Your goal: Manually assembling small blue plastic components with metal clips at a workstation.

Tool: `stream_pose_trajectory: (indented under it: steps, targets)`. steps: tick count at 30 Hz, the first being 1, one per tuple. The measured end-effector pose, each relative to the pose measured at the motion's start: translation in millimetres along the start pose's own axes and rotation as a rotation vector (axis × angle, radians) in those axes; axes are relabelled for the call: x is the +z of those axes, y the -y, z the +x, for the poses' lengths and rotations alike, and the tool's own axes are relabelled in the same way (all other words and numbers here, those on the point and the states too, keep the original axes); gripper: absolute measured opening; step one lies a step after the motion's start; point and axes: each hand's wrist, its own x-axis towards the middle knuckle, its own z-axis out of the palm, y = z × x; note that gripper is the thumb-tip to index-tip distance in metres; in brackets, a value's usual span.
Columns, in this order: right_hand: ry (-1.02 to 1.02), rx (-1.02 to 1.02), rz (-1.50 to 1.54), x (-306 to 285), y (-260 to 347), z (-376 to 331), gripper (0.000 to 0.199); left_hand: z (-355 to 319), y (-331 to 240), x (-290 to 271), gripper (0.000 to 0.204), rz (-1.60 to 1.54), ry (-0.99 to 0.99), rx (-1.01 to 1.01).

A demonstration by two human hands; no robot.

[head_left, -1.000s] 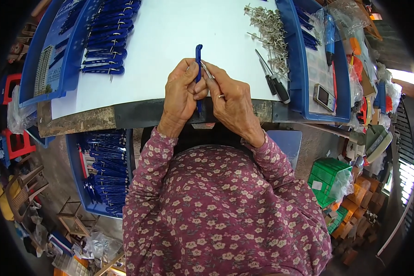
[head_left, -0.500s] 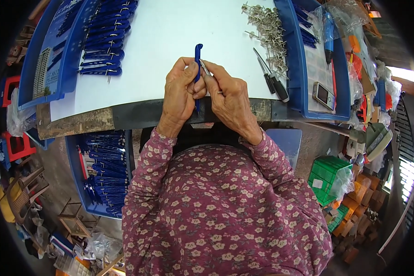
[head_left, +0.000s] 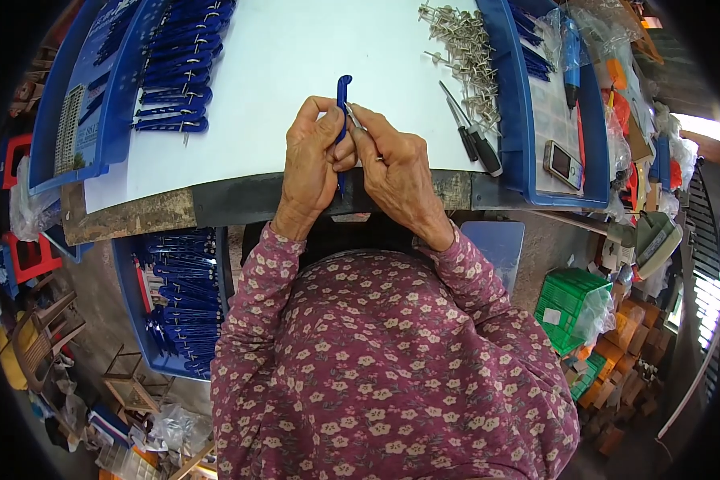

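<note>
Bright even daylight, glare at right edge, fisheye bending, dark vignetted corners

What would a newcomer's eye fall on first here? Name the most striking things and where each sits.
At the near edge of the white table top, the left hand and right hand pinch a slim blue plastic piece held upright between them. A heap of small metal pins lies far right on the table, with two dark-handled tools just below it. Rows of blue pieces fill the far left.
</note>
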Motion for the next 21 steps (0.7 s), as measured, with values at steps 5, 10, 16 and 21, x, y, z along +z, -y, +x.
stream_pose_trajectory:
  steps: [5,10,16,21]
  targets:
    - [0.031,-0.027,-0.122,-0.1,-1.7,-1.7,0.025,-1.4,0.8,4.7,0.014,0.058,-0.023,0.02]
    - [0.063,-0.134,-0.329,-4.8,-6.7,-4.8,0.03,-1.2,3.2,7.6,0.012,0.106,-0.015,0.031]
    - [0.158,-0.154,-0.475,-12.1,-12.1,-7.8,0.036,-2.0,7.6,6.9,0.008,0.18,0.012,0.052]
    - [0.215,-0.224,-0.47,-25.4,-15.4,-5.6,0.034,-1.7,4.3,13.4,0.009,0.225,-0.01,0.008]
